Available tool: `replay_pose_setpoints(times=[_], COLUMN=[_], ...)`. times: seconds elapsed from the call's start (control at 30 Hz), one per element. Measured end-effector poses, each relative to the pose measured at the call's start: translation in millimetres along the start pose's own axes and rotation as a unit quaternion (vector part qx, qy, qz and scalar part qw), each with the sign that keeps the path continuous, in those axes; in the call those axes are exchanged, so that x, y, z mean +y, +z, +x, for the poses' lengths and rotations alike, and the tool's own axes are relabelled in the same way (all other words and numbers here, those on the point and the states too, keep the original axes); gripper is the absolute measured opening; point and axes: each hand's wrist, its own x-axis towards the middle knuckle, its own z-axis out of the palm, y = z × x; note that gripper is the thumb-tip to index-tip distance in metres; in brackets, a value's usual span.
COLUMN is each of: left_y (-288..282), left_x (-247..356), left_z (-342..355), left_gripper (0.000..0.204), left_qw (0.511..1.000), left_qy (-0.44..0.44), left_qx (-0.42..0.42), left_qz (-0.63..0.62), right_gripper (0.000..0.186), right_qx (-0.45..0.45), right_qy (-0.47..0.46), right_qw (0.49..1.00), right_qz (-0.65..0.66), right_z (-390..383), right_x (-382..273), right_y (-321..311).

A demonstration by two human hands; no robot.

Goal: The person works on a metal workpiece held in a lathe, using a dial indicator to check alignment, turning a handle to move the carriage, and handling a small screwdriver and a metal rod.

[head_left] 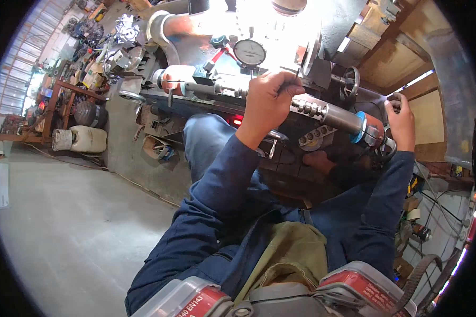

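Note:
My left hand is closed in a pinch over a long metal shaft with raised lobes. A thin dark piece shows at its fingertips, too small to name. Just beyond the wrist stands a round dial gauge, carried on a red-jointed holder. The shaft lies across the machine, meeting a grey cylinder and an orange and blue end fitting at the right. Over at the right side, my right hand is raised with curled fingers; what they hold, if anything, is hidden.
A handwheel stands behind the shaft, another beside my right wrist. A power strip sits below the shaft. Bright light washes out the machine's far part. A white gas cylinder lies on the left floor; wooden panels stand right.

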Motion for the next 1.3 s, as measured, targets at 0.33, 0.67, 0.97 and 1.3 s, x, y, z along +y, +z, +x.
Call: replay_pose_setpoints(times=[0.33,0.67,0.97,1.3], left_y=[-17,-33,-30,-44], left_x=[7,-23,-36,-28], left_z=[-6,-15,-16,-15], left_gripper=[0.018,0.018,0.018,0.011], left_qw=[0.964,0.957,0.968,0.990], left_qy=[0.042,-0.061,-0.061,0.033], left_qx=[0.209,0.230,0.226,0.129], left_qz=[-0.158,-0.165,-0.092,0.041], right_gripper=[0.054,0.033,0.031,0.036], right_qx=[-0.001,0.124,0.171,0.107], right_qy=[0.012,-0.046,-0.054,0.016], right_qw=[0.998,0.975,0.970,0.980], right_qz=[-0.068,-0.182,-0.166,-0.167], right_z=[-12,-74,-77,-82], right_x=[-4,-9,-2,-13], right_y=[-3,-1,8,-1])
